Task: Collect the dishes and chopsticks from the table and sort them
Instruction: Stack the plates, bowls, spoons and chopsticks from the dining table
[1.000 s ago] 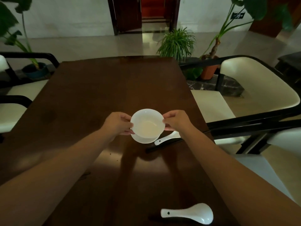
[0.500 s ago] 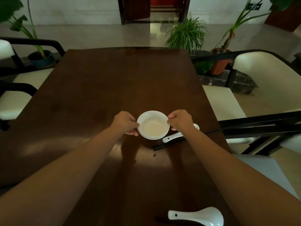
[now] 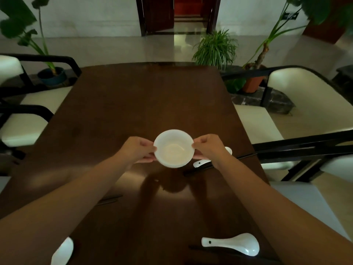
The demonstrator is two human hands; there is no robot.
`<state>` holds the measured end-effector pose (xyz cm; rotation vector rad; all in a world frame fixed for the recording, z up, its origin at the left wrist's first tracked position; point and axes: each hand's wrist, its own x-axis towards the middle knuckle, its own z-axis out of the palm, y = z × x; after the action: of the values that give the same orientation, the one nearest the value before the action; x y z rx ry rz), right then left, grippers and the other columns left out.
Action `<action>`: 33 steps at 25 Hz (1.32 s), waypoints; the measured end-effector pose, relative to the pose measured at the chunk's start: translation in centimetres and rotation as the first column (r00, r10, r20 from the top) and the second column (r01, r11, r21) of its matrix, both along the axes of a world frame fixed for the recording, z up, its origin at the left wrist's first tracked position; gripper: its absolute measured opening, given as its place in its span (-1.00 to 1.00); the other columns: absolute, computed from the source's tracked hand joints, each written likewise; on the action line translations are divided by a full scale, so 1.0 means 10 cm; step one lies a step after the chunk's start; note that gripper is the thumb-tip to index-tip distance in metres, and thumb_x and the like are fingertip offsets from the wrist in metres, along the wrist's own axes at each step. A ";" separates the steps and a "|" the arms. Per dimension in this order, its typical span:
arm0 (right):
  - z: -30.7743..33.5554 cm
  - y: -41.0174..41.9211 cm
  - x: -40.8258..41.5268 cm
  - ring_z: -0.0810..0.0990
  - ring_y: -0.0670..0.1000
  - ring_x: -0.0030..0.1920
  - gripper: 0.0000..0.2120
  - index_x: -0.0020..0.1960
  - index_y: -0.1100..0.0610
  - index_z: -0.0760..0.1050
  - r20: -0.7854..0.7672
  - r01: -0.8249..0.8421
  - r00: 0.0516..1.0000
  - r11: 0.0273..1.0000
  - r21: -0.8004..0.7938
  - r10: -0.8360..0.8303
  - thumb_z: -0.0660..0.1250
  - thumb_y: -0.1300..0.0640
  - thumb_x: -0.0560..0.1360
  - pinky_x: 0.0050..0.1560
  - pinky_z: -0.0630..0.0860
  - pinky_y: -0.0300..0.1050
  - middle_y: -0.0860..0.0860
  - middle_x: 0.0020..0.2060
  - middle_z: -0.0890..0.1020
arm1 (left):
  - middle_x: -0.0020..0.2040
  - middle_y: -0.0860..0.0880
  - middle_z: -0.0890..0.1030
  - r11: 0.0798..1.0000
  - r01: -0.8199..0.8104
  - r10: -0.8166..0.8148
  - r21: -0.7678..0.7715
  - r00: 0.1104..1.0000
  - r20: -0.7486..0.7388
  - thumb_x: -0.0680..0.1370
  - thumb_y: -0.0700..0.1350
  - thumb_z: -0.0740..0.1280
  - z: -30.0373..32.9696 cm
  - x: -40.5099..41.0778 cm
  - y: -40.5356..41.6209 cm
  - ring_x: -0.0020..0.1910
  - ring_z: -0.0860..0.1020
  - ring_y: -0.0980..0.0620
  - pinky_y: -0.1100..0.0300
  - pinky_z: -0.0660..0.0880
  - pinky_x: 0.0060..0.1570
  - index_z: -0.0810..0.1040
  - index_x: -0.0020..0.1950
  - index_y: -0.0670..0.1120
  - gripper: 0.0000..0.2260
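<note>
A white bowl (image 3: 173, 148) is held above the dark wooden table (image 3: 149, 96), its shadow on the wood beneath. My left hand (image 3: 138, 149) grips its left rim and my right hand (image 3: 209, 148) grips its right rim. Just right of the bowl lies a white spoon (image 3: 200, 163) with black chopsticks (image 3: 244, 156) beside it, both partly hidden by my right wrist. A second white spoon (image 3: 232, 243) lies near the front edge on another pair of chopsticks (image 3: 196, 248). A third white spoon (image 3: 64, 252) shows at the lower left. More chopsticks (image 3: 108, 200) peek out past my left forearm.
Cream chairs with black frames stand on both sides: two at the left (image 3: 23, 127) and two at the right (image 3: 298, 104). Potted plants (image 3: 215, 48) stand beyond the table's far end, in front of a dark doorway (image 3: 177, 14).
The bowl has come up off the table between both hands. The camera has tilted down, bringing the lower-left spoon and the left chopsticks into view.
</note>
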<state>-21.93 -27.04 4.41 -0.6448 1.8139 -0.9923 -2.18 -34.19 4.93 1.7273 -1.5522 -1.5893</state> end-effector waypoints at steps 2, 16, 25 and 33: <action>0.29 0.25 0.21 0.63 0.06 -0.09 -0.89 -0.01 0.29 0.53 0.045 -0.027 0.999 0.999 -0.033 0.029 0.32 0.33 0.47 -0.31 0.63 -0.20 0.18 -0.03 0.60 | -0.26 -0.04 0.68 0.998 0.053 -0.053 -0.033 0.998 -0.013 0.45 -0.24 0.40 0.27 0.31 0.18 -0.33 0.66 0.10 0.30 0.58 -0.42 0.60 -0.11 -0.11 -0.94; 0.44 2.42 2.10 0.67 -0.13 -0.35 -0.76 -0.25 -0.02 0.59 0.083 -0.147 0.986 0.989 0.003 0.146 0.34 0.31 0.45 -0.35 0.59 -0.27 -0.07 -0.35 0.66 | -0.31 0.05 0.71 0.977 0.187 -0.187 0.102 0.982 -0.003 0.46 -0.23 0.40 0.60 2.33 2.38 -0.29 0.69 0.07 0.35 0.55 -0.40 0.59 -0.08 -0.11 -0.93; 0.02 3.00 2.21 0.65 0.04 -0.06 -0.83 0.03 0.18 0.60 -0.027 -0.090 0.995 0.985 0.144 0.095 0.31 0.30 0.48 -0.10 0.65 -0.10 0.11 -0.05 0.64 | -0.21 -0.09 0.69 0.969 0.209 -0.214 0.135 0.977 0.020 0.46 -0.22 0.40 0.03 2.36 2.88 -0.27 0.69 0.06 0.28 0.59 -0.31 0.58 -0.10 -0.10 -0.94; -0.18 3.11 2.27 0.64 0.09 -0.04 -0.78 0.10 0.21 0.59 -0.120 -0.039 0.991 0.982 0.187 0.062 0.31 0.29 0.48 -0.07 0.64 -0.10 0.14 0.04 0.63 | -0.23 -0.04 0.70 0.948 0.315 -0.318 0.047 0.934 0.162 0.45 -0.17 0.42 -0.10 2.34 2.91 -0.30 0.67 0.12 0.35 0.57 -0.33 0.59 -0.08 -0.08 -0.92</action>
<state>0.80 4.06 2.60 -0.6472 1.9624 -0.7530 21.19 -5.08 3.91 1.7270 -1.9891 -1.6420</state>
